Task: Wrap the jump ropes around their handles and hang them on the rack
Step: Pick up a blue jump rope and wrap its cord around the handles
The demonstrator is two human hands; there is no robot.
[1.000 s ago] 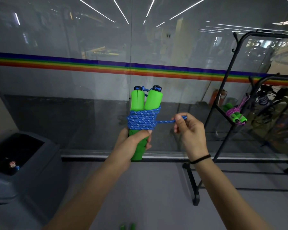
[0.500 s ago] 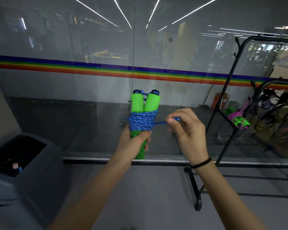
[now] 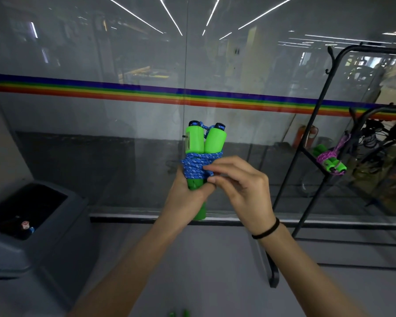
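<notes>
Head view.
- Left hand (image 3: 188, 197) is gripping the lower part of the two bright green foam jump-rope handles (image 3: 204, 140), holding them upright and side by side, well left of the black tubular metal rack (image 3: 273, 275). Likely reason: keeping the pair pressed together so the turns cannot slacken.
- Blue speckled braided rope (image 3: 196, 165) is sitting in a tight band round the middle of the handles, just above the left thumb.
- Right hand (image 3: 240, 186) is working at the rack-side edge of that band, fingertips pinching the rope's short end against the coil. Judged: tucking the tail under a turn to lock the wrap. Whether it is already under, cannot tell.
- Hanging not yet done; this bundle is well clear of the rack.
- A pink-purple rope bundle with green handles (image 3: 327, 160) is hanging on the rack's middle bar, showing the intended finish.
- Grey plastic bin (image 3: 39, 248) is standing far left of the rack; glass wall with rainbow stripe (image 3: 124, 93) is running behind it.
</notes>
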